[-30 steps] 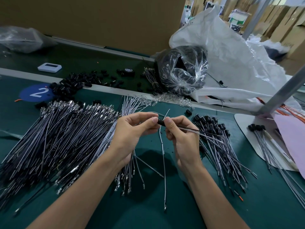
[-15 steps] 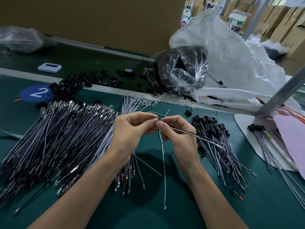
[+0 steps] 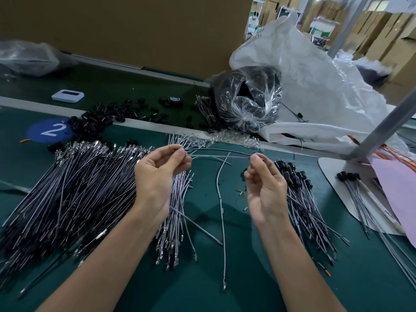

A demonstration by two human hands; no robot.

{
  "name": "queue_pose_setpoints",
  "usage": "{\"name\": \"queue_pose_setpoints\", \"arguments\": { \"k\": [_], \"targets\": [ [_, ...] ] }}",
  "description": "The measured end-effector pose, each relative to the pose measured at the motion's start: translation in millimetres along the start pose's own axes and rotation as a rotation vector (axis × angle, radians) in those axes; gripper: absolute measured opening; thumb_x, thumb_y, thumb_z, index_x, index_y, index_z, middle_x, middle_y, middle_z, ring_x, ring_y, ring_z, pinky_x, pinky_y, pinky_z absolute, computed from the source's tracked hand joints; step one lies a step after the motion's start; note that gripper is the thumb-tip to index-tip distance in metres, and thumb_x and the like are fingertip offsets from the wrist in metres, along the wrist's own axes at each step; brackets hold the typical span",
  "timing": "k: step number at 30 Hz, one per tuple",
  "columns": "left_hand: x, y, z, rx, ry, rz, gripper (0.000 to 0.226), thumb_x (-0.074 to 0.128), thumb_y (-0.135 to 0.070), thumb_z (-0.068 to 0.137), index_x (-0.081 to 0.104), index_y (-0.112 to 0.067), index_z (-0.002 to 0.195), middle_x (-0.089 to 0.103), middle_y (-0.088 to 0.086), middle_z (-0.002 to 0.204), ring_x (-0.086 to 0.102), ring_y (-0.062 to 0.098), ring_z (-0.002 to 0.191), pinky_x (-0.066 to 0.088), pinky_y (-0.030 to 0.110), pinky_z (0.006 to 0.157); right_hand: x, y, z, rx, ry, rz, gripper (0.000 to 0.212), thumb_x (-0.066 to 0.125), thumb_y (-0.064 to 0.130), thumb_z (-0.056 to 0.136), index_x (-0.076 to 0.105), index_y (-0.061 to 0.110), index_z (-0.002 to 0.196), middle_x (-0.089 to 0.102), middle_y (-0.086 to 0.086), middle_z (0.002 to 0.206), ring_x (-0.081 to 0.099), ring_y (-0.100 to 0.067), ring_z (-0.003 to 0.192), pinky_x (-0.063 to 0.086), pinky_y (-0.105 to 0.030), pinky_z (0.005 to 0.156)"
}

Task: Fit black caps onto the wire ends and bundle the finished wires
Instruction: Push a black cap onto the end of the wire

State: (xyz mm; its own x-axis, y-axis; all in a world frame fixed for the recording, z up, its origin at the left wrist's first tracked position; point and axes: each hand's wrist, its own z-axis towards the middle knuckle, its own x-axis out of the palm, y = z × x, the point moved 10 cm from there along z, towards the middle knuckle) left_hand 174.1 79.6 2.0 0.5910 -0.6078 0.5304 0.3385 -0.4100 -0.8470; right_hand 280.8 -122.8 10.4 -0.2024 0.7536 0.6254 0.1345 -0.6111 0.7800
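My left hand [image 3: 159, 174] pinches one end of a thin grey wire [image 3: 218, 156] between thumb and forefinger. The wire runs almost level to my right hand [image 3: 266, 190], whose thumb and forefinger pinch its other end; no cap shows there, as the fingertips hide it. A small bundle of bare-ended wires [image 3: 177, 212] passes behind my left hand, and I cannot tell whether the hand holds it. A large pile of uncapped wires [image 3: 67, 199] lies to the left. Capped wires [image 3: 301, 199] lie fanned out just right of my right hand. Loose black caps [image 3: 96, 122] sit at the far left.
A single wire [image 3: 221, 210] lies on the green mat between my hands. A clear bag of black parts [image 3: 247, 97] and a big white bag [image 3: 319, 86] stand behind. A slanted metal post [image 3: 382, 127], a white board [image 3: 333, 170] with capped wires and a pink sheet [image 3: 398, 188] lie to the right.
My hands, close together at a black cap before, have drawn apart. The right hand slid right along the wire, which now spans the gap between them.
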Motion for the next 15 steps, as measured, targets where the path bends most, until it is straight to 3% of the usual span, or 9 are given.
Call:
{"name": "queue_pose_setpoints", "arguments": {
  "k": [4,7,11,15],
  "targets": [
    [27,9,-7,-0.109,0.266,0.087,0.013,0.059,-0.01,0.077,0.072,-0.008,0.077,0.071,0.007,0.083,0.067,0.022,0.085,0.059,0.034,0.072,-8,3,1,0.041,-0.045,0.176,0.01,0.068,0.02,0.074,0.07,0.015,0.082,0.069,-0.001,0.08,0.065,-0.011,0.069,0.057,-0.022,0.065],
    [36,6,-11,-0.111,0.339,-0.001,0.021,0.056,-0.022,0.074,0.072,-0.009,0.078,0.07,0.01,0.094,0.066,0.023,0.091,0.057,0.035,0.075,-2,3,0,0.048,0.016,0.145,0.017,0.062,0.025,0.08,0.066,0.014,0.092,0.074,-0.004,0.082,0.068,-0.014,0.065,0.058,-0.025,0.061],
    [37,8,-12,-0.098,0.334,0.082,0.033,0.061,-0.042,0.088,0.074,-0.012,0.087,0.071,0.006,0.092,0.067,0.019,0.085,0.057,0.028,0.073,19,-5,-6,0.051,0.189,-0.009,0.031,0.058,0.022,0.085,0.061,0.009,0.113,0.064,-0.001,0.069,0.059,-0.009,0.06,0.052,-0.021,0.059],
    [48,15,-18,-0.128,0.426,0.193,0.05,0.065,-0.047,0.074,0.072,-0.007,0.103,0.073,0.01,0.095,0.067,0.02,0.083,0.058,0.031,0.075,38,-17,-18,-0.021,0.354,-0.355,0.054,0.068,0.02,0.08,0.048,0.015,0.129,0.066,0.0,0.063,0.061,-0.008,0.061,0.051,-0.019,0.067]
  ]
}}
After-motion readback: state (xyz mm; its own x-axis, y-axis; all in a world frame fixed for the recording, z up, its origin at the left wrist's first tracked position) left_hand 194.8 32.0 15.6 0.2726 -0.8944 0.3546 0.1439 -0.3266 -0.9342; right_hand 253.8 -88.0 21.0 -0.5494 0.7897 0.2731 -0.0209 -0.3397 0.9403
